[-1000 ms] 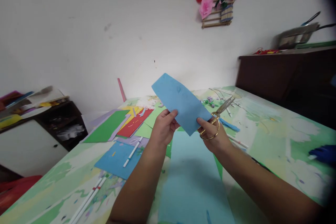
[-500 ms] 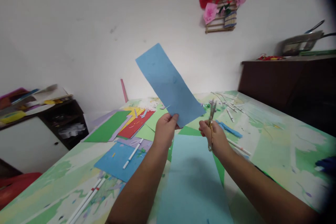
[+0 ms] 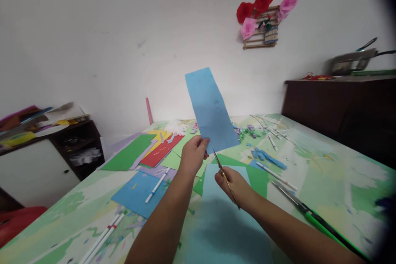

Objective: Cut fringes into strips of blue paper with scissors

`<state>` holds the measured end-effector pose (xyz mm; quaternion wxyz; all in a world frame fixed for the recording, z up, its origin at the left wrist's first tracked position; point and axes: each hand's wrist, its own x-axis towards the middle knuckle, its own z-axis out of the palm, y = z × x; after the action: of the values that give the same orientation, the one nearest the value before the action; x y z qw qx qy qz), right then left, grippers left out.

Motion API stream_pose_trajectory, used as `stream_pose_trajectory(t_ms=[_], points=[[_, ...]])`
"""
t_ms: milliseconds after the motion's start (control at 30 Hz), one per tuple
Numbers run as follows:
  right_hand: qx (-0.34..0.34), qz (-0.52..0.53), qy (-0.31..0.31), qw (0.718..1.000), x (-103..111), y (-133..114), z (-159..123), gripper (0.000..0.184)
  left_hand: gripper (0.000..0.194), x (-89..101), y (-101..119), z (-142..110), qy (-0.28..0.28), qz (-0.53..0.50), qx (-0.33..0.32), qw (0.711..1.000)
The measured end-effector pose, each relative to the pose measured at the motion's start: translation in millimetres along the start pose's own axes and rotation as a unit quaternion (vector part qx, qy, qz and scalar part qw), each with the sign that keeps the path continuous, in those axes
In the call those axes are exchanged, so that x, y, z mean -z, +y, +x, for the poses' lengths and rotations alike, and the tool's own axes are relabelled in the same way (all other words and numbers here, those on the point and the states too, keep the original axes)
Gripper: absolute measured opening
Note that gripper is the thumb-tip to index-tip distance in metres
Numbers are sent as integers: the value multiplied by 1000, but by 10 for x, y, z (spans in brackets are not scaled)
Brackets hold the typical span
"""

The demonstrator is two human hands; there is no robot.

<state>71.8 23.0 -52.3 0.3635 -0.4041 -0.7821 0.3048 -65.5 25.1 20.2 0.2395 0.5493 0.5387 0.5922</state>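
At frame centre, the blue sheet (image 3: pixel 212 109) is pinched at one lower corner by the left grip (image 3: pixel 194 152) and, otherwise unsupported, could be bent askew by the scissors (image 3: pixel 227 182) clasped in the right grip (image 3: pixel 237 186).

Passage around the raised paper — room above, tight below.
Open air lies over the blue paper strip (image 3: pixel 213 111) and to its right; under its lower edge, the gold scissors (image 3: pixel 227 181) in the right hand (image 3: pixel 237 185) obstruct the gap beside the left hand (image 3: pixel 194 152). Low on the right, green-handled scissors (image 3: pixel 316 218), a white stick (image 3: pixel 276 176) and blue scraps (image 3: pixel 268 159) stand in the way — bare tablecloth (image 3: pixel 328 185) beyond.
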Motion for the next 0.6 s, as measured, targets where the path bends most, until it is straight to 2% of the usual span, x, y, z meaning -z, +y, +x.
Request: stream_pose_trajectory(t_ms=[200, 600], points=[[0, 40, 0, 999, -25, 22, 14, 54, 23, -54, -8, -29, -20, 60, -24, 998], [-8, 110, 3, 994, -177, 157, -7, 53, 25, -67, -6, -65, -46, 156, -56, 985]])
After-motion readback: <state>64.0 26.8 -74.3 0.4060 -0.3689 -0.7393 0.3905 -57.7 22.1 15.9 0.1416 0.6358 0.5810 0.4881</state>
